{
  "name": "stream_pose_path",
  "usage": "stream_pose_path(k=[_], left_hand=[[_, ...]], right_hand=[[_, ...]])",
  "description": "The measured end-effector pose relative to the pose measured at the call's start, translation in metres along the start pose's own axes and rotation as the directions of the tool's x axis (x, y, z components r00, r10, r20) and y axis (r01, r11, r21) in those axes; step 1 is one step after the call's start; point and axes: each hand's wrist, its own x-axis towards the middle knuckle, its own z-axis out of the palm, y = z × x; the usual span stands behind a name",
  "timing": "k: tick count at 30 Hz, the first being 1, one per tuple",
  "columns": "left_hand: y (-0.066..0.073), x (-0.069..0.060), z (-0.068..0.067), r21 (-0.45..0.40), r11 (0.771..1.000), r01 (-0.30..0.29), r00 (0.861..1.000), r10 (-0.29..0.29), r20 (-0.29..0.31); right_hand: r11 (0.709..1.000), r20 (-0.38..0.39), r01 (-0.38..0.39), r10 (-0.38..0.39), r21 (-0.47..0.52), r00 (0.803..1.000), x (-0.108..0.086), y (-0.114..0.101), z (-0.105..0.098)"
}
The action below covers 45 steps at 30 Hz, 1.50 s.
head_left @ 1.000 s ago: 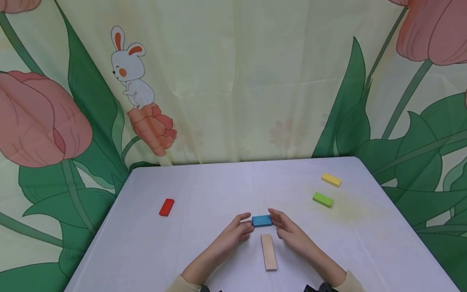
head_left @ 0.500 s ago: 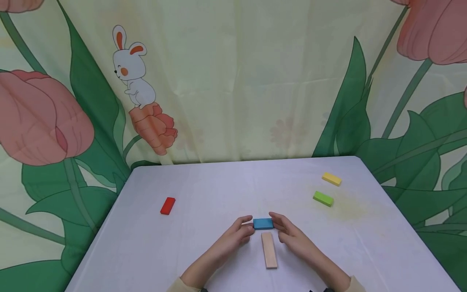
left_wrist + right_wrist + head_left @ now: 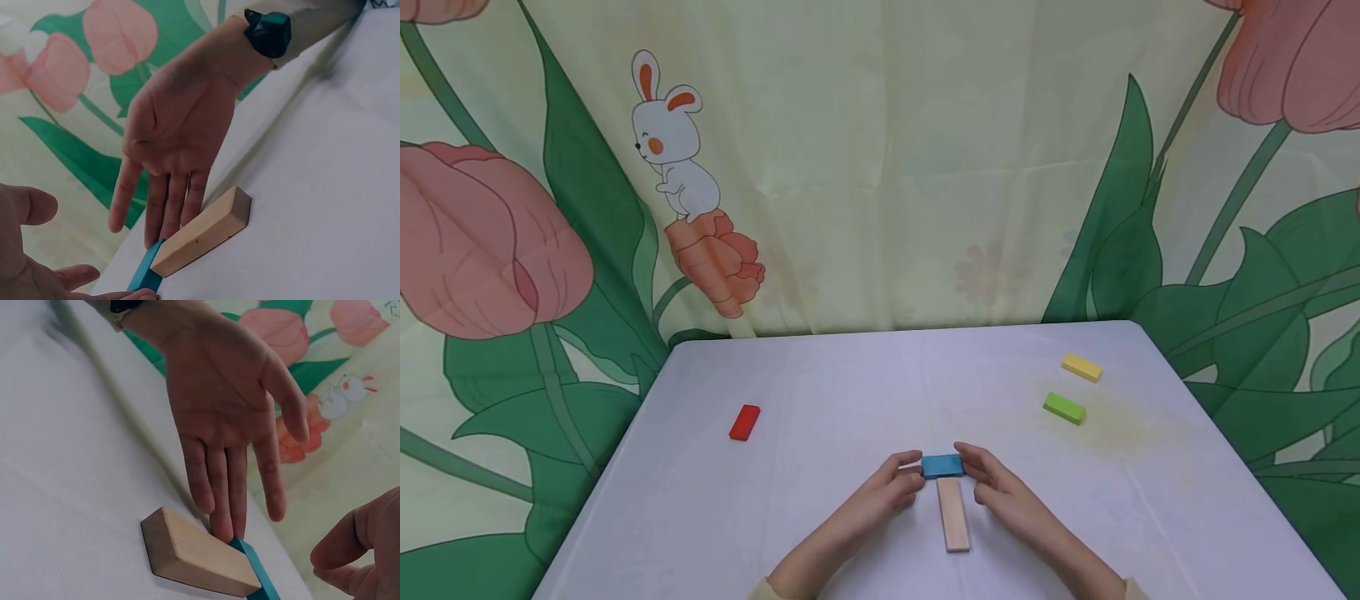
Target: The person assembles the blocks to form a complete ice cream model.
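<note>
A blue block (image 3: 942, 466) lies crosswise against the far end of a plain wooden block (image 3: 953, 515), forming a T on the white table. My left hand (image 3: 883, 490) touches the blue block's left end with extended fingertips. At its other end are the fingers of my right hand (image 3: 1006, 490), held out straight. In the left wrist view, the right palm (image 3: 184, 119) faces the blocks, thumb held away. The right wrist view has the left hand (image 3: 219, 394) likewise, its fingertips down at the blue block (image 3: 256, 569). The two blocks appear to touch.
Off to the left lies a red block (image 3: 744, 422). A green block (image 3: 1064, 408) and a yellow block (image 3: 1082, 367) lie toward the back right. Behind the white table (image 3: 850, 375) hangs a printed curtain (image 3: 887, 167) with tulips and a rabbit.
Between both hands, the blue block has slid toward the person, closing the gap to the wooden block. The wooden, red, green and yellow blocks have stayed put.
</note>
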Motion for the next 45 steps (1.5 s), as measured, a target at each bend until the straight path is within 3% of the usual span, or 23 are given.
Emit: stream_pose_path(k=[6,16,20,23,25,27,29,33,35,37,39,41,45], left_hand=[[-0.001,-0.002,0.002,0.005,1.0,-0.008,1.0,0.008,0.008],[-0.001,-0.004,0.009,0.012,1.0,0.007,0.999,-0.006,-0.036],[-0.001,-0.005,0.013,0.116,0.993,-0.032,0.997,0.04,-0.069],[-0.002,-0.005,0.015,0.272,0.956,-0.105,0.99,0.125,-0.058],[-0.003,-0.004,0.017,0.388,0.908,-0.158,0.982,0.186,-0.034],[-0.006,-0.002,0.018,0.522,0.822,-0.227,0.966,0.26,0.011],[-0.009,0.001,0.019,0.653,0.702,-0.286,0.943,0.329,0.06],[-0.014,0.006,0.022,0.822,0.411,-0.395,0.867,0.462,0.186],[-0.014,0.008,0.024,0.856,0.3,-0.421,0.835,0.496,0.237],[-0.014,0.008,0.025,0.871,0.22,-0.438,0.81,0.516,0.277],[-0.013,0.009,0.027,0.882,0.164,-0.442,0.798,0.521,0.303],[-0.013,0.009,0.027,0.889,0.133,-0.439,0.798,0.512,0.318],[-0.011,0.009,0.028,0.895,0.119,-0.43,0.815,0.478,0.328]], right_hand=[[0.999,0.023,0.031,-0.031,0.014,0.999,-0.003,0.004,-0.002],[0.999,0.013,0.024,-0.024,0.021,1.0,-0.005,0.006,-0.004],[1.0,-0.002,0.019,-0.019,0.014,1.0,-0.005,0.006,-0.006],[0.999,-0.022,0.036,-0.036,0.007,0.999,-0.005,0.008,-0.01],[0.998,-0.042,0.057,-0.058,-0.002,0.997,-0.005,0.009,-0.013],[0.998,-0.065,0.068,-0.069,-0.017,0.995,-0.005,0.01,-0.016],[0.996,-0.09,0.08,-0.084,-0.05,0.992,-0.004,0.012,-0.019],[0.986,-0.149,0.077,-0.099,-0.147,0.984,-0.004,0.016,-0.029],[0.98,-0.18,0.063,-0.098,-0.191,0.979,-0.003,0.019,-0.035],[0.974,-0.199,0.053,-0.098,-0.221,0.975,-0.002,0.022,-0.04],[0.964,-0.209,0.06,-0.116,-0.258,0.971,-0.001,0.025,-0.046],[0.952,-0.221,0.072,-0.142,-0.297,0.965,0.0,0.028,-0.052],[0.915,-0.254,0.1,-0.211,-0.39,0.944,0.004,0.032,-0.065]])
